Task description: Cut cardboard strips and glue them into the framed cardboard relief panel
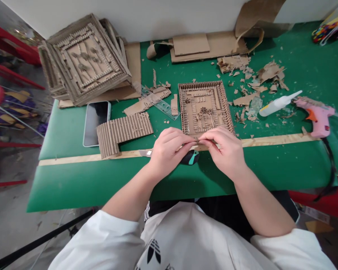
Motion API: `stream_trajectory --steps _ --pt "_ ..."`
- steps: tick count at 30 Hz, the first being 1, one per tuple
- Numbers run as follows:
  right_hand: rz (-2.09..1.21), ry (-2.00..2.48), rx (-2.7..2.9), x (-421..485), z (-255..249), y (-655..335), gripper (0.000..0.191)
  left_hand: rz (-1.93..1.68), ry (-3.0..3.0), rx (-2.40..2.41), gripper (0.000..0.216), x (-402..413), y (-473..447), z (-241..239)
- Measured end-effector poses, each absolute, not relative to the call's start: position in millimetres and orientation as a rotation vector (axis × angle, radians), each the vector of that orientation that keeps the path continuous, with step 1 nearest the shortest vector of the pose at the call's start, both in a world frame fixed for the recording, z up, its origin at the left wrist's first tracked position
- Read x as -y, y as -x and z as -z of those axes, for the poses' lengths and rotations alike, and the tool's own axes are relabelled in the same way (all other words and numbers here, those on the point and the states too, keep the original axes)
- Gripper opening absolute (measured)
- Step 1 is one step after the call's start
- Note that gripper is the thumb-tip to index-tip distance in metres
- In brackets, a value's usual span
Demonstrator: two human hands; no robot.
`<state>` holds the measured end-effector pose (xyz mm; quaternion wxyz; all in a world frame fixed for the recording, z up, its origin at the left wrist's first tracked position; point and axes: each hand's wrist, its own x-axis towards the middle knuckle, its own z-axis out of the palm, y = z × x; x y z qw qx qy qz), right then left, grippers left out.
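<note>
My left hand (pixel 169 152) and my right hand (pixel 227 152) meet fingertip to fingertip, both closed in a pinch on a small strip of brown corrugated cardboard (pixel 196 139). Most of that strip is hidden by the fingers. Just beyond them lies a square cardboard frame (pixel 204 84) with ribbed walls and a raised pattern of small cardboard bits inside. A utility knife (pixel 192 157) with a black and teal handle rests under my left hand, its blade poking out on the left. Left of that hand is an L-shaped piece of corrugated cardboard (pixel 121 131).
A phone (pixel 96 122), a clear ruler (pixel 165 107) and stacked cardboard panels (pixel 87 63) are on the left. Torn paper scraps (pixel 270 73), a white glue bottle (pixel 278 105) and a pink glue gun (pixel 318 116) with its cable lie right. Flat cardboard (pixel 191 45) sits by the wall.
</note>
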<state>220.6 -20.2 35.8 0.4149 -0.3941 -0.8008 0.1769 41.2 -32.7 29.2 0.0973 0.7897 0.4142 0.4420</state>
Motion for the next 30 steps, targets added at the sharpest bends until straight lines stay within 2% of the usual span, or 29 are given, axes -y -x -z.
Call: stream_trajectory --steps 5,13,19,25,30 --pt "-0.497 1.078 2.004 18.6 -36.8 -221.7 0.008 -1.269 -2.272 -1.291 0.011 32.5 -41.6 -31.0" --pt "-0.578 1.159 2.001 16.6 -39.2 -226.7 0.013 -1.26 -2.216 -1.397 0.006 33.1 -40.2 -30.4" --pt "-0.615 1.225 1.975 15.9 -42.7 -228.5 0.007 -1.24 -2.177 -1.382 0.007 33.2 -40.7 -31.3" --pt "-0.618 1.27 1.959 17.2 -39.1 -224.9 0.01 -1.075 -2.089 -1.367 0.008 31.0 -39.8 -32.1" --pt "-0.851 1.296 1.892 18.8 -39.3 -223.2 0.009 -1.066 -2.039 -1.274 0.01 31.3 -41.3 -31.7"
